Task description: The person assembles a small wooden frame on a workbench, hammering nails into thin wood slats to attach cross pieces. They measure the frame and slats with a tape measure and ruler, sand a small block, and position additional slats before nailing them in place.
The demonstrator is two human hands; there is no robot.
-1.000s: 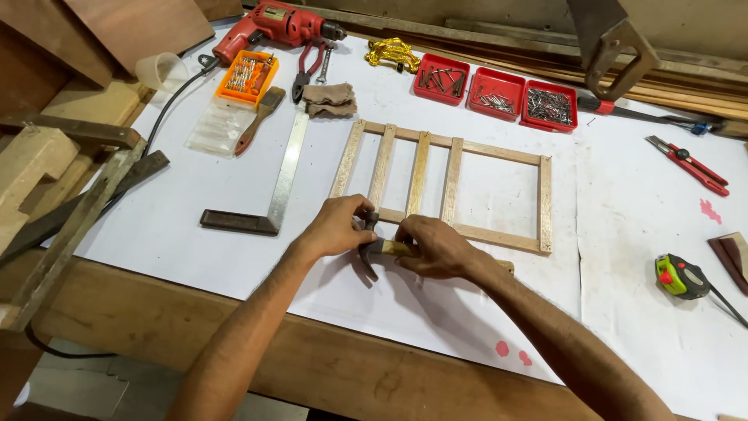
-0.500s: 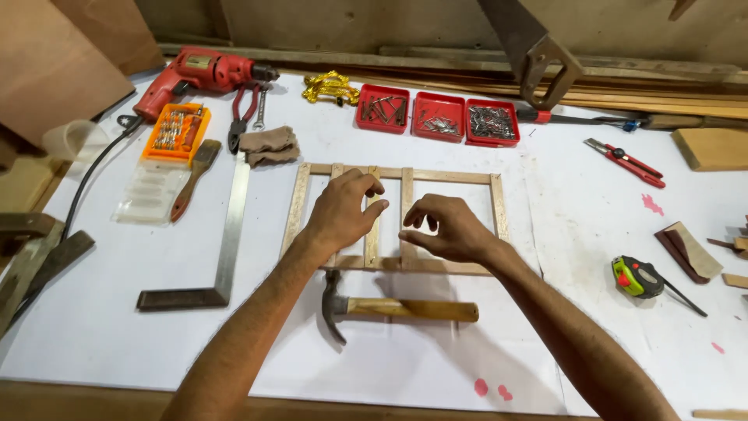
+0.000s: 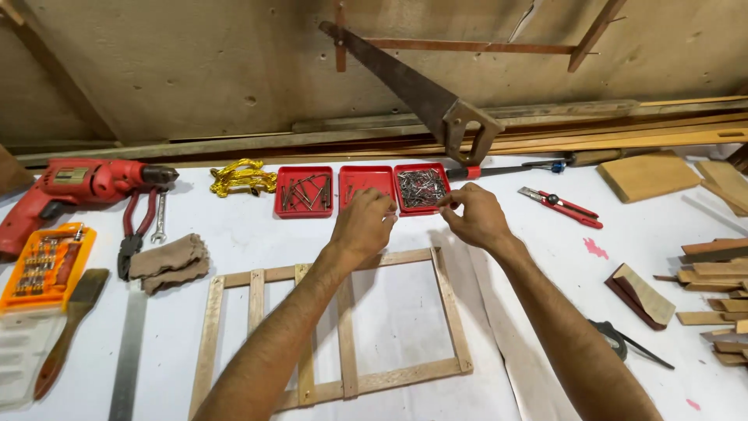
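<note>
1. Left hand (image 3: 362, 226) hovers over the middle red tray (image 3: 366, 185), fingers curled together; whether anything sits in the grip I cannot tell.
2. Right hand (image 3: 475, 218) at the nail tray (image 3: 421, 188), fingertips pinched; a nail in the pinch is too small to confirm.
3. Wooden frame (image 3: 335, 331) lies flat on the bench (image 3: 514, 273), at 6 o'clock from both hands.
4. Risk: loose nails prick fingertips or scatter if a tray edge gets knocked.
5. Around: handsaw (image 3: 413, 86) at 12 o'clock, red drill (image 3: 74, 187) and pliers (image 3: 132, 230) at 9 o'clock, cutter (image 3: 559, 206) at 3 o'clock. Nothing blocks the trays.
</note>
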